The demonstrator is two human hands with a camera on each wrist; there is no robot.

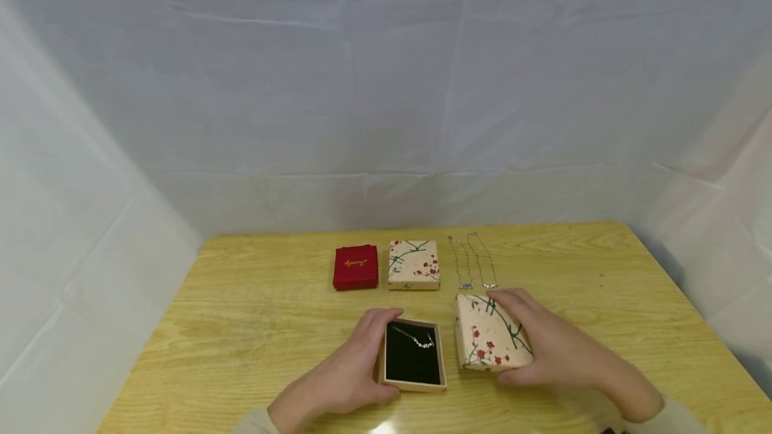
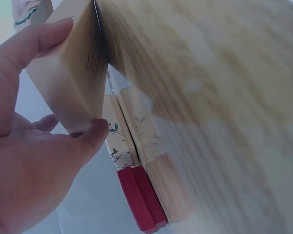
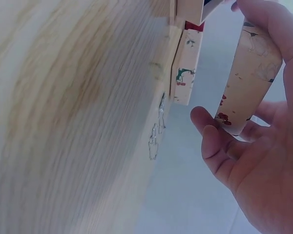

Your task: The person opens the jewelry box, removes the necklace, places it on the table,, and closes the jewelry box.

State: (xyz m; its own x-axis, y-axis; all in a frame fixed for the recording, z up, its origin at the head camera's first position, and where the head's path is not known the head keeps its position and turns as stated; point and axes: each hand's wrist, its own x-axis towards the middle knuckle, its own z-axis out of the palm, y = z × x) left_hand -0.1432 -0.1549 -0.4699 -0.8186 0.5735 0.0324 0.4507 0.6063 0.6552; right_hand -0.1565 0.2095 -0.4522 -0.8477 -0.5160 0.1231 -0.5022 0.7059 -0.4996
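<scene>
My left hand point(image 1: 354, 368) grips a small open jewelry box point(image 1: 413, 387) by its left side, thumb at the near corner and fingers at the far one. On the box's black lining lies a silver necklace point(image 1: 424, 344). My right hand point(image 1: 545, 340) holds the box lid point(image 1: 491, 337), cream with red blossoms and green branches, just right of the box. In the right wrist view the lid point(image 3: 246, 78) is raised off the table between thumb and fingers. The left wrist view shows the plain side of the box point(image 2: 71, 73) between thumb and fingers.
Behind the hands, a red jewelry box point(image 1: 356, 267) with gold lettering sits beside a closed floral box point(image 1: 413, 265). Two silver necklaces point(image 1: 462, 263) lie side by side to their right. White cloth point(image 1: 386, 119) hangs around the wooden table point(image 1: 241, 327).
</scene>
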